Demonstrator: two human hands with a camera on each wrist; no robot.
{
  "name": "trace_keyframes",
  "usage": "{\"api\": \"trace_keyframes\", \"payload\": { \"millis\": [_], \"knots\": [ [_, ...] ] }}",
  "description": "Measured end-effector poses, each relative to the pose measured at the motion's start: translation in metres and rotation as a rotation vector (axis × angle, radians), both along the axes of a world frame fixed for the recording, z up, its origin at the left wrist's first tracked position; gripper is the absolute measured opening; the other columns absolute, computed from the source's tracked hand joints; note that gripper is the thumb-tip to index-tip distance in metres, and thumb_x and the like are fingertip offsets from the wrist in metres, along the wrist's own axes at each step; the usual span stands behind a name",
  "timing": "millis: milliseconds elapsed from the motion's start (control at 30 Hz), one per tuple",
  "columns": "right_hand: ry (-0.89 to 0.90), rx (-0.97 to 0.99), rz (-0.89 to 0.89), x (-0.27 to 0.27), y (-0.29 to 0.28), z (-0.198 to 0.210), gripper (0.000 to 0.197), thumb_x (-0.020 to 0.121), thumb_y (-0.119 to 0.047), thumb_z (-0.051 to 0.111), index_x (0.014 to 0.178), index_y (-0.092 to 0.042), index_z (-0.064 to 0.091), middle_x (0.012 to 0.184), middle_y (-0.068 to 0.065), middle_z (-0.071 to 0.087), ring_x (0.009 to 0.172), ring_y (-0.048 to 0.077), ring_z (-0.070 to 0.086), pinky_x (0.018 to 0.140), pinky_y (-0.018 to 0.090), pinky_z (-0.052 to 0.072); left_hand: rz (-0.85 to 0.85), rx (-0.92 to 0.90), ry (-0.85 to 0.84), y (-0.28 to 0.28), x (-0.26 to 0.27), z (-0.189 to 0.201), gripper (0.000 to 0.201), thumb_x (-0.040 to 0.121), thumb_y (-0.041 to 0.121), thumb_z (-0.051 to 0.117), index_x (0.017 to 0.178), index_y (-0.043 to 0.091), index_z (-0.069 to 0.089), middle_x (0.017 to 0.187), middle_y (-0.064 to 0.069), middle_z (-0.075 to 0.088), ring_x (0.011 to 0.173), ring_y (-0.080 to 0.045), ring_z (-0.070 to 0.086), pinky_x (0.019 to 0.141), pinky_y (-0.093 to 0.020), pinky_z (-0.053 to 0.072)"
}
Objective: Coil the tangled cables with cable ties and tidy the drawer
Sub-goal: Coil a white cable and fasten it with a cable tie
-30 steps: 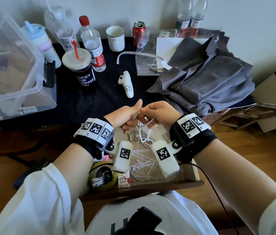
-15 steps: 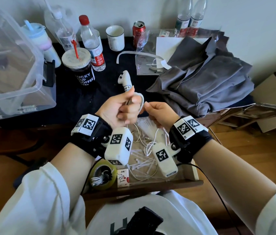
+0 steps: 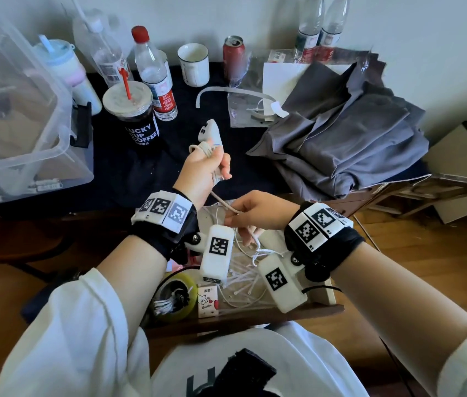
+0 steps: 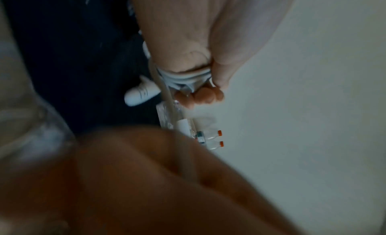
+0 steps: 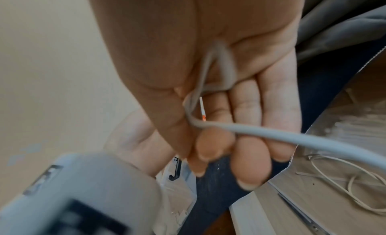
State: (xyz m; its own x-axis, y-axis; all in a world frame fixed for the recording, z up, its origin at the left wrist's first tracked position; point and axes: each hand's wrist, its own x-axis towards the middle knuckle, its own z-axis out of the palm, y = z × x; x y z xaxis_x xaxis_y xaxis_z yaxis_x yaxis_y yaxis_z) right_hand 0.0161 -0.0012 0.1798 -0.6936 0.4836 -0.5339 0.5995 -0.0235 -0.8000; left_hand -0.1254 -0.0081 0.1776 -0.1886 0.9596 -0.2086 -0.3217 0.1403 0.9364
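My left hand [image 3: 208,164] is raised over the dark tabletop and grips a white cable [image 3: 222,202] looped several times round its fingers; the loops [image 4: 183,78] show across the fingers in the left wrist view. The cable runs down to my right hand [image 3: 251,217], which pinches it [image 5: 211,124] between thumb and fingertips just above the open wooden drawer [image 3: 324,293]. More loose white cable [image 3: 243,253] and several white cable ties [image 3: 241,277] lie in the drawer beneath both wrists.
A yellow tape roll [image 3: 173,296] and a small carton [image 3: 207,300] sit at the drawer's left. On the table are a white controller [image 3: 208,131], a coffee cup [image 3: 132,113], bottles [image 3: 155,75], a mug [image 3: 193,64], a can [image 3: 233,57], a clear bin [image 3: 20,121] and grey cloth [image 3: 347,138].
My left hand has risen up and away from the right, turning with cable loops wrapped round its fingers. The right hand has stayed low over the drawer, feeding the cable.
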Motion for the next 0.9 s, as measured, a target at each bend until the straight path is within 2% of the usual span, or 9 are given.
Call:
{"api": "trace_keyframes", "payload": {
  "millis": [100, 167, 233, 300, 367, 467, 567, 767, 900],
  "knots": [
    [0.032, 0.013, -0.034, 0.002, 0.003, 0.001, 0.015, 0.083, -0.003, 0.059, 0.074, -0.013, 0.065, 0.047, 0.004, 0.054, 0.039, 0.012, 0.053, 0.048, 0.019, 0.047, -0.060, -0.102, 0.183, -0.005, -0.002, -0.007, 0.023, 0.102, 0.007, 0.034, 0.084, 0.019, 0.043, 0.056, 0.003, 0.056, 0.047, -0.007, 0.048, 0.060, -0.023, 0.042],
    [0.081, 0.063, -0.090, 0.002, 0.005, 0.002, 0.012, 0.081, -0.001, 0.061, 0.072, -0.010, 0.063, 0.050, 0.007, 0.052, 0.040, 0.016, 0.048, 0.043, 0.018, 0.044, -0.180, -0.178, 0.293, -0.008, -0.004, -0.013, 0.010, 0.101, 0.009, 0.038, 0.105, 0.016, 0.043, 0.051, 0.005, 0.059, 0.056, -0.013, 0.048, 0.063, -0.025, 0.039],
    [0.135, 0.099, -0.175, 0.003, 0.008, 0.000, 0.013, 0.079, 0.000, 0.063, 0.070, -0.008, 0.060, 0.050, 0.006, 0.048, 0.040, 0.015, 0.043, 0.038, 0.019, 0.040, -0.286, -0.232, 0.388, -0.011, -0.006, -0.014, 0.020, 0.100, 0.013, 0.042, 0.117, 0.008, 0.050, 0.054, 0.000, 0.058, 0.057, -0.016, 0.047, 0.059, -0.025, 0.039],
    [0.174, 0.119, -0.259, 0.005, 0.010, -0.002, 0.016, 0.078, 0.001, 0.065, 0.068, -0.008, 0.057, 0.050, 0.005, 0.046, 0.036, 0.009, 0.041, 0.034, 0.018, 0.035, -0.379, -0.252, 0.404, -0.013, -0.008, -0.012, 0.029, 0.100, 0.019, 0.043, 0.104, -0.004, 0.060, 0.049, -0.002, 0.056, 0.046, -0.015, 0.049, 0.048, -0.023, 0.042],
    [0.213, 0.119, -0.338, 0.008, 0.014, -0.005, 0.021, 0.077, 0.004, 0.067, 0.069, -0.011, 0.055, 0.053, 0.003, 0.047, 0.033, 0.004, 0.039, 0.033, 0.016, 0.032, -0.433, -0.255, 0.306, -0.016, -0.009, -0.009, 0.030, 0.099, 0.022, 0.043, 0.090, -0.001, 0.061, 0.050, -0.004, 0.055, 0.042, -0.013, 0.047, 0.041, -0.021, 0.041],
    [0.307, 0.109, -0.412, 0.011, 0.018, -0.006, 0.026, 0.075, 0.006, 0.070, 0.078, -0.014, 0.053, 0.061, 0.002, 0.052, 0.039, 0.000, 0.045, 0.038, 0.013, 0.035, -0.482, -0.217, 0.217, -0.017, -0.013, -0.009, 0.019, 0.096, 0.011, 0.046, 0.083, 0.004, 0.059, 0.055, -0.002, 0.052, 0.045, -0.012, 0.042, 0.042, -0.019, 0.038],
    [0.360, 0.178, -0.442, 0.017, 0.021, -0.009, 0.032, 0.074, 0.003, 0.072, 0.084, -0.017, 0.051, 0.068, 0.008, 0.058, 0.049, 0.003, 0.053, 0.048, 0.014, 0.042, -0.477, -0.211, 0.218, -0.018, -0.018, -0.009, 0.012, 0.094, 0.006, 0.048, 0.086, 0.006, 0.056, 0.049, 0.005, 0.051, 0.042, -0.007, 0.042, 0.045, -0.018, 0.036],
    [0.350, 0.468, -0.536, 0.023, 0.026, -0.009, 0.020, 0.076, -0.010, 0.074, 0.073, -0.025, 0.061, 0.065, -0.005, 0.061, 0.061, 0.007, 0.055, 0.064, 0.021, 0.048, -0.500, -0.232, 0.300, -0.019, -0.021, -0.006, 0.016, 0.091, 0.003, 0.053, 0.075, 0.003, 0.058, 0.044, 0.005, 0.050, 0.036, -0.005, 0.041, 0.043, -0.017, 0.036],
    [0.272, 0.557, -0.569, 0.022, 0.031, -0.012, 0.014, 0.079, -0.012, 0.071, 0.070, -0.021, 0.064, 0.064, -0.011, 0.060, 0.057, -0.003, 0.052, 0.062, 0.011, 0.043, -0.516, -0.168, 0.278, -0.020, -0.023, -0.001, 0.021, 0.090, 0.002, 0.051, 0.070, 0.001, 0.057, 0.047, 0.003, 0.054, 0.038, -0.005, 0.042, 0.047, -0.018, 0.039]
  ]
}}
